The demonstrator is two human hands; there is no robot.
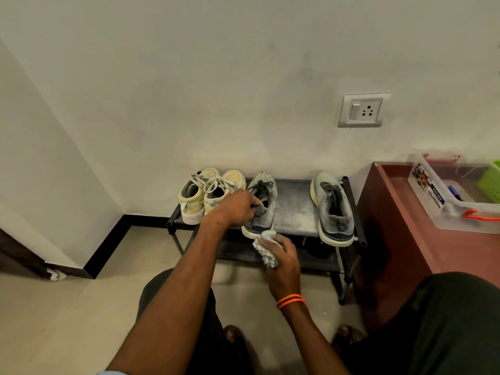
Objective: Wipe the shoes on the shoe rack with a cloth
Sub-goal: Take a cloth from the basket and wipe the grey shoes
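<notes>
A low black shoe rack (295, 209) stands against the wall with a dusty top shelf. On it sit a pair of cream sneakers (205, 193) at the left, a grey sneaker (263, 201) in the middle and a second grey sneaker (334, 209) at the right. My left hand (235, 208) grips the middle grey sneaker at its tongue and collar. My right hand (281, 253) holds a crumpled white-grey cloth (266, 246) pressed against that sneaker's heel, at the front edge of the shelf.
A reddish-brown cabinet (400, 228) stands right of the rack, carrying a clear plastic box (443, 201) and a green basket (491, 182). A wall socket (364, 110) is above. My knees and feet are on the tiled floor (81, 307) below.
</notes>
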